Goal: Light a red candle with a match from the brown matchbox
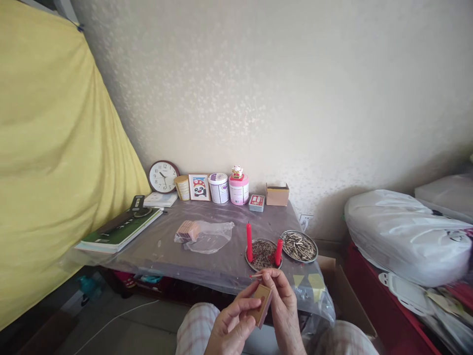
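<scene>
From where I stand, at lower centre of the frame, the left hand [233,323] is curled around a small tan cardboard matchbox [263,298], apparently steadying it. The right hand [284,296] pinches a pale, red-tipped wooden matchstick [256,275]. Beyond, two red wax candles [249,244] stand in dark grains [263,251], presumably for stability.

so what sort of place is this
Probably a room in a home: a wall clock leans behind a plastic-covered table, near a framed panda picture and a lucky-cat figurine, with a yellow curtain hanging at the left.
</scene>
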Demonstrator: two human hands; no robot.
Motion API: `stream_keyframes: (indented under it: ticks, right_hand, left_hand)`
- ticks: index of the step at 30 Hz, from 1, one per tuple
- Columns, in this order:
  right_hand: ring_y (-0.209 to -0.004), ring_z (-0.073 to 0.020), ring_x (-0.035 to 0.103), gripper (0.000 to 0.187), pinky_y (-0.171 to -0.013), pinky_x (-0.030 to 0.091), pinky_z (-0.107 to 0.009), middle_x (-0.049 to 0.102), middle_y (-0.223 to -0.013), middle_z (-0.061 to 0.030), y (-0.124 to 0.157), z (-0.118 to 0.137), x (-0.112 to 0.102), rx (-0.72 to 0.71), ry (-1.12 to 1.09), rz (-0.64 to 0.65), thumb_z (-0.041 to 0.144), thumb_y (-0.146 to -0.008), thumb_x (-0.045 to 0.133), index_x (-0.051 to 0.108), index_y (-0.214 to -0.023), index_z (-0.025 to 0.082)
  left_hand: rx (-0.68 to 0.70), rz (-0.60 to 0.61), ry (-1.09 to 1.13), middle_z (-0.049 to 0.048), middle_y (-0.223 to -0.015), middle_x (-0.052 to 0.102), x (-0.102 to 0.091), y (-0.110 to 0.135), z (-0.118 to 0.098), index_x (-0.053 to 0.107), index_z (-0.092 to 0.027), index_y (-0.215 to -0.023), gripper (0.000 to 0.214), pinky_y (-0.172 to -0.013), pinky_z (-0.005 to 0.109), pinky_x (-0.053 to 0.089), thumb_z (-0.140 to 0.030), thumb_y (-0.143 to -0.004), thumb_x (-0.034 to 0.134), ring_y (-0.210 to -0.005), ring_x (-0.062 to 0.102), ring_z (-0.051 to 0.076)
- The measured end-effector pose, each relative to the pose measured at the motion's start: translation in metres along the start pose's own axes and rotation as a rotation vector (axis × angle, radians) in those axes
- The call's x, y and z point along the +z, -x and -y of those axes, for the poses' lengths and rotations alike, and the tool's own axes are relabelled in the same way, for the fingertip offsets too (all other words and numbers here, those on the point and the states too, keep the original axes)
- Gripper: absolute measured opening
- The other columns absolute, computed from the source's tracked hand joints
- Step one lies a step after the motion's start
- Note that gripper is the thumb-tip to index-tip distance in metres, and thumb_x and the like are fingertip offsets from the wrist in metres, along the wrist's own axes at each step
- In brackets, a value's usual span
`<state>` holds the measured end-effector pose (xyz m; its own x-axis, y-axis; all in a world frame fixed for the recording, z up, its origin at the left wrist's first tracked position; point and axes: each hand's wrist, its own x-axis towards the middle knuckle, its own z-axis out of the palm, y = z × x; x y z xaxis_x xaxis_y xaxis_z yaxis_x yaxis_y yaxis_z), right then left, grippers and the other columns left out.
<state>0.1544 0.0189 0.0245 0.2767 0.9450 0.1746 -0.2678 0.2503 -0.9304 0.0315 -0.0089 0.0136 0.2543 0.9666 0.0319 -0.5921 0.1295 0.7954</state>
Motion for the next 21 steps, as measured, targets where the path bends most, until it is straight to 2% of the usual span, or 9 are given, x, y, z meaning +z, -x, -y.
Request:
stream_keyframes:
  ticks: [5,10,15,17,21]
  right_hand:
    - [-0.061,-0.013,0.061,0.024,-0.054,0.051,-0.02,0.07,-0.076,-0.0003,0.001,0.0,0.0,-0.052,0.045,-0.018,0.044,-0.081,0.067,0.065,-0.079,0.021]
    - [-0.073,-0.0158,0.068,0.018,-0.069,0.057,-0.024,0.074,-0.083,-0.0026,0.002,0.008,-0.011,-0.188,0.184,-0.069,0.038,-0.085,0.064,0.068,-0.085,0.021]
    - [-0.078,-0.0173,0.072,0.011,-0.075,0.058,-0.027,0.075,-0.09,-0.0036,0.011,0.014,-0.024,-0.431,0.382,-0.042,0.024,-0.091,0.057,0.066,-0.096,0.023]
    - [-0.079,-0.0165,0.072,0.017,-0.075,0.058,-0.026,0.075,-0.091,-0.0025,0.015,0.015,-0.025,-0.569,0.493,0.009,0.017,-0.09,0.057,0.064,-0.102,0.025]
    - [-0.084,-0.0179,0.073,0.027,-0.076,0.059,-0.026,0.076,-0.094,-0.0042,0.018,0.017,-0.023,-0.792,0.641,0.098,0.007,-0.086,0.057,0.062,-0.105,0.025]
  left_hand:
    - [-0.015,0.014,-0.01,0.0122,-0.137,0.058,-0.001,0.001,-0.001,0.079,-0.024,-0.085,0.024,-0.099,0.045,0.043,-0.037,-0.065,0.079,-0.124,0.052,0.037]
    - [-0.066,-0.026,0.018,0.0122,-0.126,0.064,-0.007,-0.002,-0.006,0.077,-0.023,-0.089,0.032,-0.092,0.037,0.046,-0.04,-0.063,0.081,-0.117,0.057,0.031]
    - [-0.04,-0.125,0.057,0.0104,-0.106,0.072,0.002,-0.006,-0.016,0.075,-0.02,-0.084,0.03,-0.086,0.035,0.048,-0.039,-0.062,0.082,-0.098,0.064,0.026]
    - [-0.033,-0.161,0.065,0.0099,-0.101,0.073,0.008,-0.007,-0.019,0.074,-0.02,-0.083,0.028,-0.084,0.035,0.049,-0.039,-0.064,0.081,-0.095,0.066,0.025]
    - [-0.03,-0.16,0.07,0.0117,-0.099,0.075,0.016,-0.008,-0.019,0.074,-0.018,-0.085,0.031,-0.094,0.04,0.045,-0.039,-0.064,0.08,-0.1,0.066,0.029]
